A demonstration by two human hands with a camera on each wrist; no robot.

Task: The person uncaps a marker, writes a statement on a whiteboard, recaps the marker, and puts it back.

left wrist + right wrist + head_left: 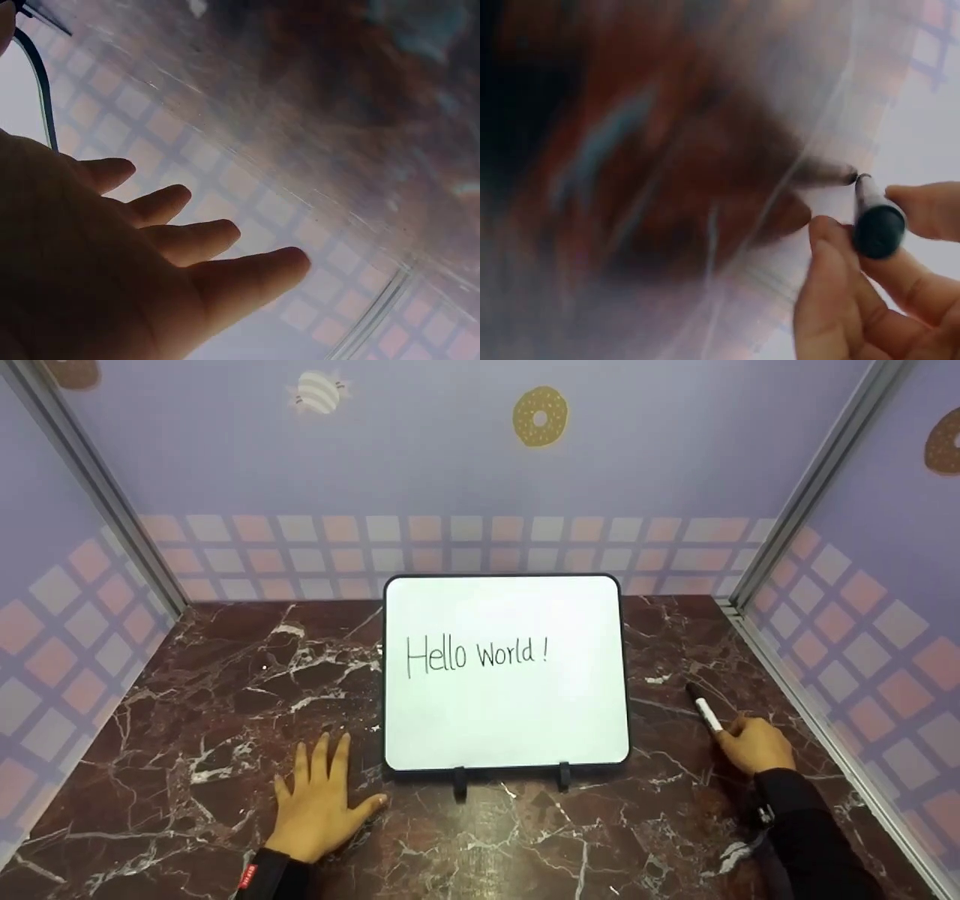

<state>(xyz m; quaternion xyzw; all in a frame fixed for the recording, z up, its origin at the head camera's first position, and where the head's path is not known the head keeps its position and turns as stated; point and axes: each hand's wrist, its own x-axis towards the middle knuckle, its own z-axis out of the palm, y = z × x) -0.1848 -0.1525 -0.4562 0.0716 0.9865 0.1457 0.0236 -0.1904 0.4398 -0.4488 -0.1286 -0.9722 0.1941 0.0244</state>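
A black-framed whiteboard [504,712] bearing the handwritten words "Hello World!" stands between the two hands in the head view. To its right, my right hand [759,746] pinches a marker [706,714] with a white barrel and a black far end. In the right wrist view, the marker's dark rear end [879,231] shows between the thumb and curled fingers, its other end close over the table surface. On the other side of the whiteboard, my left hand [315,806] lies palm down, fingers spread, holding nothing. Its straight fingers [251,274] also show in the left wrist view.
Two small black feet, a left one [460,784] and a right one [564,776], jut out under the whiteboard. The dark red marbled table [225,697] is bounded by a back wall [420,457] and side walls with checkered bands and metal corner strips.
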